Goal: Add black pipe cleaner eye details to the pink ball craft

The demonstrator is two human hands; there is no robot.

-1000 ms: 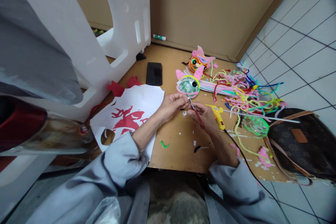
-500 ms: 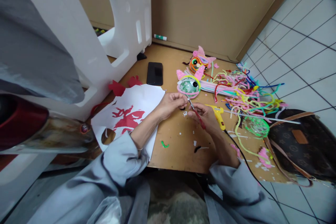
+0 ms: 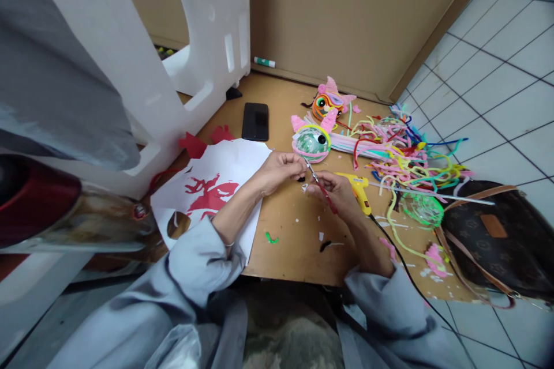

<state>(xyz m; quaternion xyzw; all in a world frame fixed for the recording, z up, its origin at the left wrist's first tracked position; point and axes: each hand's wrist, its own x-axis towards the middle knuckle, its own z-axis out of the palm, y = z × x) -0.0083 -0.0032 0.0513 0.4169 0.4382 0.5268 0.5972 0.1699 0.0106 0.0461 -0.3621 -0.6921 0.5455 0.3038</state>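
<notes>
My left hand (image 3: pixel 280 173) is closed in a pinch above the table; whatever sits between its fingertips is too small to make out. Red-handled scissors (image 3: pixel 322 187) are in my right hand (image 3: pixel 341 193), their metal blades pointing up and left to the left fingertips. Just beyond both hands lies a craft head (image 3: pixel 310 143) with a clear, greenish middle, pink ears, a yellow edge and a black eye. A small black piece and white scraps lie on the table under the fingers. Beside my right hand rests a yellow glue gun (image 3: pixel 360 193).
White paper (image 3: pixel 246 164) with red cut-outs lies under my left forearm, near a black phone (image 3: pixel 255 121). A second craft head (image 3: pixel 326 105) stands behind. Tangled pipe cleaners (image 3: pixel 415 155) and a brown handbag (image 3: pixel 497 236) fill the right. A white plastic panel (image 3: pixel 216 23) borders the left.
The scissors have shifted slightly up and left, their blades now closer against the left fingertips. My left hand has moved very little.
</notes>
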